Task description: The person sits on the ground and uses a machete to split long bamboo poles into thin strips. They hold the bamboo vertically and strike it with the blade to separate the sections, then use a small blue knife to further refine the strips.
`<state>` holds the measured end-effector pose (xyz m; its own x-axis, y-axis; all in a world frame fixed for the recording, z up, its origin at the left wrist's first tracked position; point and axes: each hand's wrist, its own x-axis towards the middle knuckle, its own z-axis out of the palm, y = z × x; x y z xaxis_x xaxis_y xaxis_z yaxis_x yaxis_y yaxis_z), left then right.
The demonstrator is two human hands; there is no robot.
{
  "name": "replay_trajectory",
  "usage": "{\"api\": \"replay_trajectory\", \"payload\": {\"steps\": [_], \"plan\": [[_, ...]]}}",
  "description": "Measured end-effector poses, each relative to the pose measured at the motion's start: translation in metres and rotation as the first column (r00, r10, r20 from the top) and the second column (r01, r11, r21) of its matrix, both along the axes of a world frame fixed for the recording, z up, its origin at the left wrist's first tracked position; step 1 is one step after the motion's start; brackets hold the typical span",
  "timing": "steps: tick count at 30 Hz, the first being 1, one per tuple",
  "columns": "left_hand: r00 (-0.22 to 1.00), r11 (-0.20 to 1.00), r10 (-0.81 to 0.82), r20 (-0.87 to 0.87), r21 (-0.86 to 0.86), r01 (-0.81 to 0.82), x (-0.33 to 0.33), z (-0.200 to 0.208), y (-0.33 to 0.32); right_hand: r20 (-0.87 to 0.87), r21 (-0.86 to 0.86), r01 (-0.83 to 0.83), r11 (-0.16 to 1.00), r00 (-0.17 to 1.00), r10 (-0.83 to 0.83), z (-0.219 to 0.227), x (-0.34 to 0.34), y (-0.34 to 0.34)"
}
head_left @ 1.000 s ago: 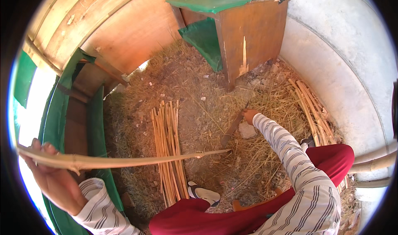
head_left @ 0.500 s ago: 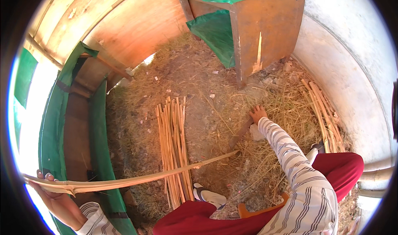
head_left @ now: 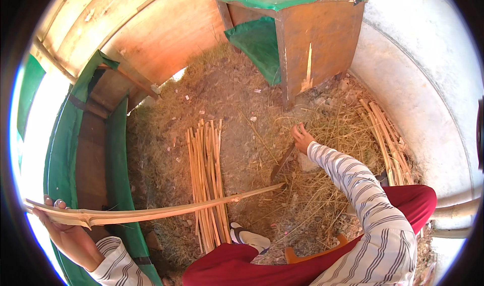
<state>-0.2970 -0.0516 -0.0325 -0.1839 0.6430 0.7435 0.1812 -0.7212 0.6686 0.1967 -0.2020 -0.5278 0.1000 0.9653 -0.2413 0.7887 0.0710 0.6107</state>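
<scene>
At the far left, my left hand (head_left: 63, 228) is closed around one end of a long split bamboo strip (head_left: 151, 214). The strip reaches across to the right, above the bundle of strips, and its tip hangs over the straw. My right hand (head_left: 303, 139) grips a machete (head_left: 283, 162) whose brownish blade slants down and left toward that tip. Its handle is hidden in my fingers. A gap shows between the blade and the strip's tip. A pale stone (head_left: 306, 162) lies beside the blade.
A bundle of bamboo strips (head_left: 204, 160) lies on the ground left of centre; another pile (head_left: 385, 140) lies by the white wall (head_left: 428, 84). A wooden cabinet with a green cover (head_left: 320, 49) stands at the back. Green-covered shelving (head_left: 116, 150) runs along the left.
My right hand has lifted slightly and moved left, and the machete's blade has turned more edge-on. My left hand and the bamboo strip have barely shifted.
</scene>
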Motion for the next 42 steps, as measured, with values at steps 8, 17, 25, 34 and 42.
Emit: {"api": "replay_trajectory", "payload": {"steps": [8,17,25,34,42], "plan": [[0.999,0.960,0.037,-0.021,0.278,-0.030,0.042,0.011,-0.006,-0.090,0.075,-0.223,0.972,0.969,0.229,0.092,-0.035,-0.058],[0.966,0.909,-0.216,0.141,0.390,0.146,0.204,0.071,-0.089,-0.852,0.124,0.820,0.559,0.376,-0.364,0.207,0.030,-0.251],[0.944,0.887,-0.254,0.211,0.439,0.141,0.275,0.098,-0.146,-0.798,-0.564,0.802,0.198,-0.591,0.121,0.201,-0.020,-0.342],[0.969,0.868,-0.201,0.144,0.484,0.108,0.351,0.085,-0.164,-0.871,-0.371,0.841,0.394,-0.169,-0.461,0.155,-0.006,-0.286],[0.986,0.856,-0.148,0.083,0.509,0.086,0.335,0.104,-0.159,-0.803,-0.455,0.776,0.436,-0.146,-0.578,0.118,-0.005,-0.273]]}}
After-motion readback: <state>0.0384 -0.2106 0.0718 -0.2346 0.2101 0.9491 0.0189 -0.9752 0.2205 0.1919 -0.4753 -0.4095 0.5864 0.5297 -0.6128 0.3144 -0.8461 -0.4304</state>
